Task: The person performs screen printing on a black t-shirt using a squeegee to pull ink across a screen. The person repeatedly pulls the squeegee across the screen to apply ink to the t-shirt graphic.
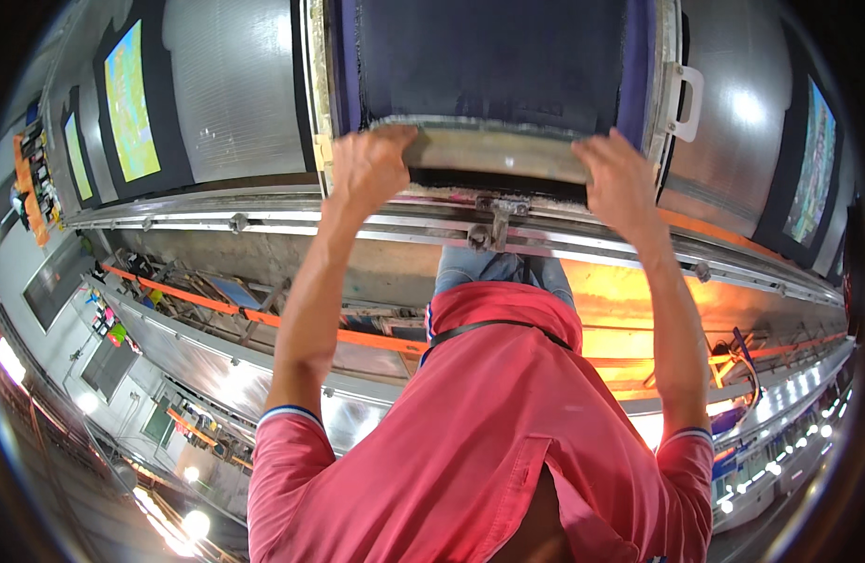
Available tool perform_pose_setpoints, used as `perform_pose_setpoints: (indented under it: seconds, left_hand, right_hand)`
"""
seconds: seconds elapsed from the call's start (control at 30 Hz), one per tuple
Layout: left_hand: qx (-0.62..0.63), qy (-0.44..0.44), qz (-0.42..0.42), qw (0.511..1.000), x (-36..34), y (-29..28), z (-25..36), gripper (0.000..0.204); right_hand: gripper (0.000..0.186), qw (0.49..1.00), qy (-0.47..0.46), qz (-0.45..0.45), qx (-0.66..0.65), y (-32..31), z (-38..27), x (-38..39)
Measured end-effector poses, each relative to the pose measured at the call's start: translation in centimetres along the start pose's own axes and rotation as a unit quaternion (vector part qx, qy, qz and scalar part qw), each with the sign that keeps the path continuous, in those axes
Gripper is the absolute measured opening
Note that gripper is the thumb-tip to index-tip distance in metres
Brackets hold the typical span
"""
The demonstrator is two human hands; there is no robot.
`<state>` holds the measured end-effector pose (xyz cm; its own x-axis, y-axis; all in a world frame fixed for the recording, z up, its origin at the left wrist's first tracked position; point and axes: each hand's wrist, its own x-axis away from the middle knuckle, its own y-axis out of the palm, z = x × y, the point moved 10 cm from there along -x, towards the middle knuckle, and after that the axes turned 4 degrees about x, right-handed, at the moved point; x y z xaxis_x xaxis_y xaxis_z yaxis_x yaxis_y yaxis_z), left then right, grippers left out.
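A wide squeegee [493,153] with a pale, worn bar lies across the near end of a screen printing frame [317,103]. My left hand [368,169] is closed round its left end, and my right hand [622,183] grips the right end. Beyond the bar stretches the dark mesh [493,61], bordered by purple strips down both sides. Black ink seems to line the mesh just on my side of the squeegee. The blade's lower edge is hidden from this angle.
A metal rail [263,223] with a clamp [498,220] runs along the table's near edge. White handle [690,103] juts from the frame's right side. Dark pieces with colourful prints [132,103] lie on the table both left and right. Behind me stands another long table.
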<state>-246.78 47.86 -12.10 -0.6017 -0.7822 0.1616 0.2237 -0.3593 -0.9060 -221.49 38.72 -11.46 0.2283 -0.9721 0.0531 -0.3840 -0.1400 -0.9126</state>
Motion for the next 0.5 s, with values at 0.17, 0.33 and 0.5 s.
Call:
perform_pose_setpoints:
  seconds: [0.17,0.33,0.5]
  left_hand:
    - [-0.006,0.01,0.001,1.0,4.8,0.8,1.4,0.036]
    - [-0.078,-0.055,-0.122,0.988,2.3,1.0,1.1,0.02]
    - [-0.022,0.08,-0.07,0.994,-0.5,2.6,8.7,0.013]
  right_hand:
    - [0.033,1.0,0.017,-0.01,-0.011,1.0,-3.2,4.1]
    - [0.056,0.991,0.048,-0.101,-0.07,0.4,-2.2,3.3]
    - [0.065,0.95,0.164,0.072,-0.257,-5.2,5.0,1.8]
